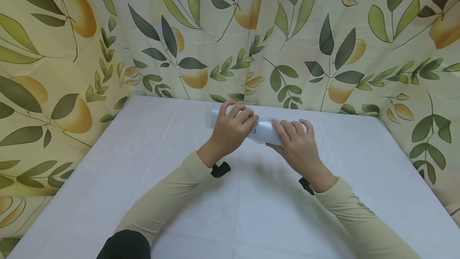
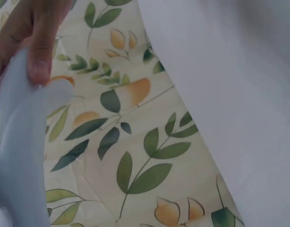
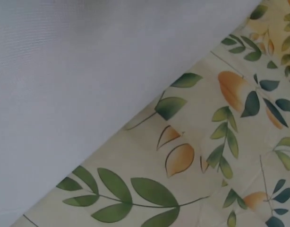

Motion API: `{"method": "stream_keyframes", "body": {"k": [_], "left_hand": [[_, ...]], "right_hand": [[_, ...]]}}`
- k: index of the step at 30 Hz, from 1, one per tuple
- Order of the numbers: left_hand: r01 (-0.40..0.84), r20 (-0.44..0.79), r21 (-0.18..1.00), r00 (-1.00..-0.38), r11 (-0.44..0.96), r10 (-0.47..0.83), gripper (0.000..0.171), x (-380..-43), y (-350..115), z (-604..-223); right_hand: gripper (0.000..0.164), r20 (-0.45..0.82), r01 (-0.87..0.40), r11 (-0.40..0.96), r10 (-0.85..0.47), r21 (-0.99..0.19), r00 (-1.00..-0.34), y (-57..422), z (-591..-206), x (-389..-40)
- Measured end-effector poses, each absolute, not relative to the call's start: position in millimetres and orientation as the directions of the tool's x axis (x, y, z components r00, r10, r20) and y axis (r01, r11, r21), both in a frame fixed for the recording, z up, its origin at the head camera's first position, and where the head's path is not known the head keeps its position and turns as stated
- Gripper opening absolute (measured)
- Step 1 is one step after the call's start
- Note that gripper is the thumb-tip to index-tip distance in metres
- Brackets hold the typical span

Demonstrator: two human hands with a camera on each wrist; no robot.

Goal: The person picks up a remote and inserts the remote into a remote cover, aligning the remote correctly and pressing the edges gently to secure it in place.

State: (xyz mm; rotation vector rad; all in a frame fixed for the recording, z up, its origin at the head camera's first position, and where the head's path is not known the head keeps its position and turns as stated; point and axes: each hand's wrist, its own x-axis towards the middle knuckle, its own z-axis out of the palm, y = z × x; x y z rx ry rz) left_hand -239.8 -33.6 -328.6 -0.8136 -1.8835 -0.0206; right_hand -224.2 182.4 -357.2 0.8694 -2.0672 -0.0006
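Observation:
A pale, bottle-shaped plastic object (image 1: pixel 267 133) is held crosswise above the far part of the table, its translucent end (image 1: pixel 211 118) to the left. My left hand (image 1: pixel 233 127) grips it near that end, fingers curled over the top. Around the wider right end, my right hand (image 1: pixel 298 145) holds on, with the thumb below and the fingers above. In the left wrist view the pale object (image 2: pixel 20 142) runs down the left edge, a rounded tab sticking out beside a thumb (image 2: pixel 39 61). Neither hand nor object shows in the right wrist view. The fingers hide part of the object.
A white-covered table (image 1: pixel 230 211) lies beneath both arms, its far edge just beyond the hands. Behind and to the sides hangs a curtain (image 1: pixel 223 31) printed with leaves and fruit. Dark wrist bands (image 1: pixel 220 170) show under the wrists. A dark rounded shape (image 1: pixel 125 245) is at bottom left.

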Motion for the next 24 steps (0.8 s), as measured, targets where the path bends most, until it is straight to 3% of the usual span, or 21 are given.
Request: {"method": "stream_keyframes", "body": {"k": [6,12,15,19,24], "left_hand": [[0.490,0.816,-0.378,-0.223,0.785,0.533,0.008,-243.7,-36.3,-335.7],[0.555,0.817,-0.350,-0.213,0.754,0.536,0.009,-244.2,-34.9,-341.7],[0.607,0.822,-0.316,-0.209,0.729,0.530,0.008,-242.9,-32.2,-343.9],[0.648,0.836,-0.263,-0.217,0.715,0.505,0.004,-240.3,-29.1,-344.6],[0.671,0.837,-0.224,-0.239,0.707,0.492,0.004,-237.6,-26.7,-341.3]], "right_hand": [[0.072,0.680,-0.535,0.743,-0.633,0.401,-0.370,185.8,-348.8,-226.3],[0.059,0.615,-0.599,0.648,-0.728,0.471,-0.304,189.5,-342.1,-229.6],[0.053,0.608,-0.637,0.608,-0.749,0.474,-0.262,189.5,-343.9,-229.8],[0.061,0.635,-0.669,0.586,-0.742,0.457,-0.216,187.2,-347.4,-229.8],[0.062,0.640,-0.689,0.581,-0.737,0.433,-0.220,184.6,-347.7,-230.8]]}}
